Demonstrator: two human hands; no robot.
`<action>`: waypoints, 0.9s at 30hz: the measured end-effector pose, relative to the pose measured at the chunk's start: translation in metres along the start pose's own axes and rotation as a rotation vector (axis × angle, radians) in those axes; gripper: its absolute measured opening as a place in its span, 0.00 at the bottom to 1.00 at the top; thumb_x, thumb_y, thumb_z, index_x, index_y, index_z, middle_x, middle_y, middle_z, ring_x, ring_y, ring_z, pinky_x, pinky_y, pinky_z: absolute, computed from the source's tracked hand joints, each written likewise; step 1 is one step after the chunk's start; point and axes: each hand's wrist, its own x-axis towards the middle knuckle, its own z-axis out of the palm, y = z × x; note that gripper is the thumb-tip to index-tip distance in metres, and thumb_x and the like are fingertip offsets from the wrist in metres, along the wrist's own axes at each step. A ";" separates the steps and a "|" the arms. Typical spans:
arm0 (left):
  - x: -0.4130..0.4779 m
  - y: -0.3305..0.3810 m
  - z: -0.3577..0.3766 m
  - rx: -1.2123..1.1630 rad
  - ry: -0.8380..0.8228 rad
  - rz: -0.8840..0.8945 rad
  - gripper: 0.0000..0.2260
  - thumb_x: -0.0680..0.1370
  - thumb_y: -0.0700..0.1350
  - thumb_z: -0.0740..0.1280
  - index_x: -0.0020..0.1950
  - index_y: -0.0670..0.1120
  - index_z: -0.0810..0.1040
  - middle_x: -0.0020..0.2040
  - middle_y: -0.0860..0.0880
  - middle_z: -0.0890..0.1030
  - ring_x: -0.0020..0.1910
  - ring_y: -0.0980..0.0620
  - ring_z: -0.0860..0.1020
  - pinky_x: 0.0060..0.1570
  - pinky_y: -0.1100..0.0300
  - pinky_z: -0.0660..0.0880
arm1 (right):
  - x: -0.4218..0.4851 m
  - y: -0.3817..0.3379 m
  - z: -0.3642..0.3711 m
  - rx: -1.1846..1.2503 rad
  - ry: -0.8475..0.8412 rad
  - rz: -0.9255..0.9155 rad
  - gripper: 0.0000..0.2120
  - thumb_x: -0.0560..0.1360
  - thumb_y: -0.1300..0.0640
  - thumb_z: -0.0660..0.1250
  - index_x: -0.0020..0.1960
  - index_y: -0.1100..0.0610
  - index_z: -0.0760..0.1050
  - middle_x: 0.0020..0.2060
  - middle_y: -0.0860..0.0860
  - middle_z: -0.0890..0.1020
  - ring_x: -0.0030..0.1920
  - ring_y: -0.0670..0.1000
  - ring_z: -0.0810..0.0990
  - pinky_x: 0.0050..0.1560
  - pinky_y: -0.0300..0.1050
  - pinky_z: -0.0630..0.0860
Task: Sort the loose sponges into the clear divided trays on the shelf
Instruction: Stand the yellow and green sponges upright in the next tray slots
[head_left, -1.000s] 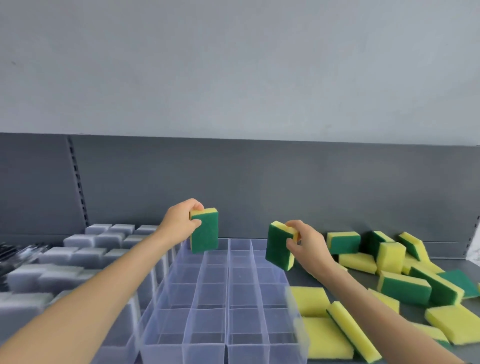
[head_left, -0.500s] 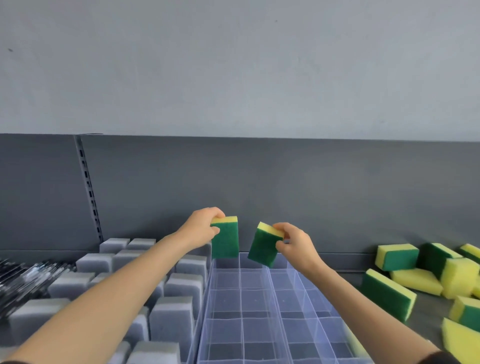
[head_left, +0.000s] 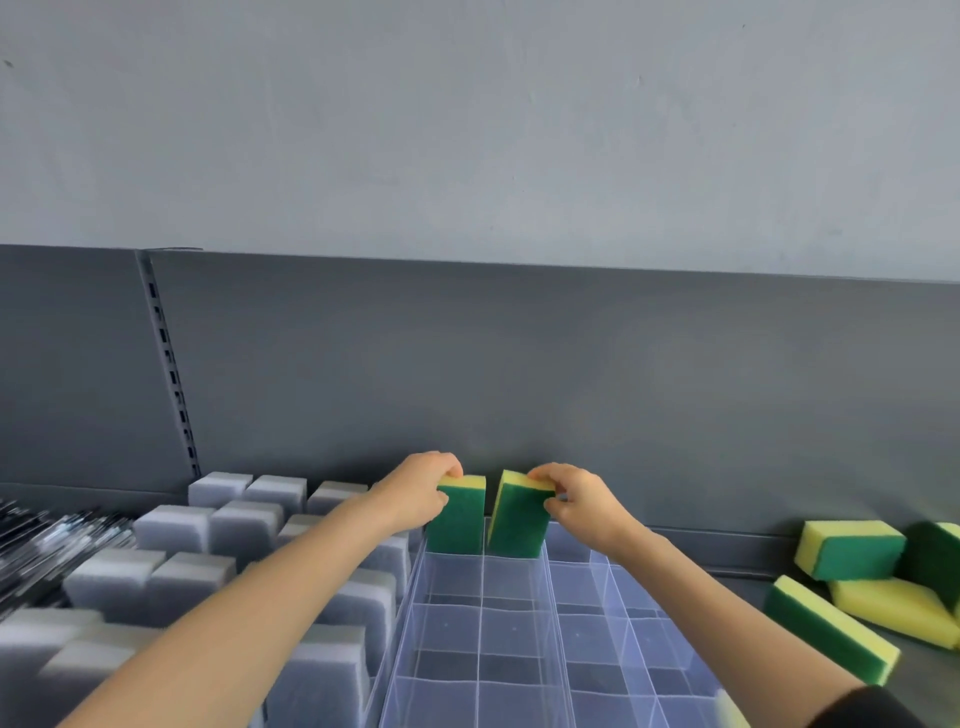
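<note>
Two green-and-yellow sponges stand on end in the back row of a clear divided tray (head_left: 480, 613). My left hand (head_left: 418, 493) grips the top of the left sponge (head_left: 458, 522), which sits upright in the back left compartment. My right hand (head_left: 576, 501) pinches the top of the right sponge (head_left: 519, 522), which leans slightly left in the compartment beside it. A second clear divided tray (head_left: 628, 623) adjoins on the right.
Grey sponges (head_left: 202, 571) stand packed in a tray on the left. Loose green-and-yellow sponges (head_left: 852, 551) lie on the shelf at the right. The dark grey back panel (head_left: 519, 374) rises just behind the trays. Shiny packaged items (head_left: 36, 540) lie at the far left.
Both hands moved forward and down toward the back of the tray. The two sponges went from hanging above the tray to sitting in its back compartments, side by side.
</note>
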 end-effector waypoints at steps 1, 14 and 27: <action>0.000 0.000 0.002 0.024 -0.013 -0.003 0.16 0.78 0.36 0.60 0.65 0.46 0.71 0.66 0.48 0.72 0.63 0.50 0.71 0.61 0.58 0.69 | 0.002 0.002 0.002 -0.025 -0.016 -0.008 0.19 0.74 0.71 0.56 0.62 0.59 0.73 0.57 0.56 0.77 0.55 0.56 0.75 0.57 0.44 0.73; -0.001 0.007 0.022 0.368 -0.089 0.016 0.19 0.76 0.31 0.56 0.66 0.44 0.69 0.63 0.45 0.72 0.61 0.45 0.72 0.57 0.56 0.68 | -0.005 0.017 0.023 -0.187 -0.107 -0.069 0.20 0.78 0.64 0.58 0.68 0.55 0.67 0.62 0.55 0.74 0.60 0.55 0.73 0.62 0.42 0.69; -0.011 0.030 0.006 0.348 -0.077 0.105 0.15 0.80 0.42 0.57 0.66 0.42 0.68 0.65 0.44 0.70 0.63 0.46 0.69 0.61 0.48 0.72 | -0.030 0.013 -0.008 -0.262 -0.051 -0.027 0.27 0.77 0.55 0.62 0.73 0.53 0.58 0.68 0.54 0.69 0.66 0.54 0.70 0.66 0.46 0.69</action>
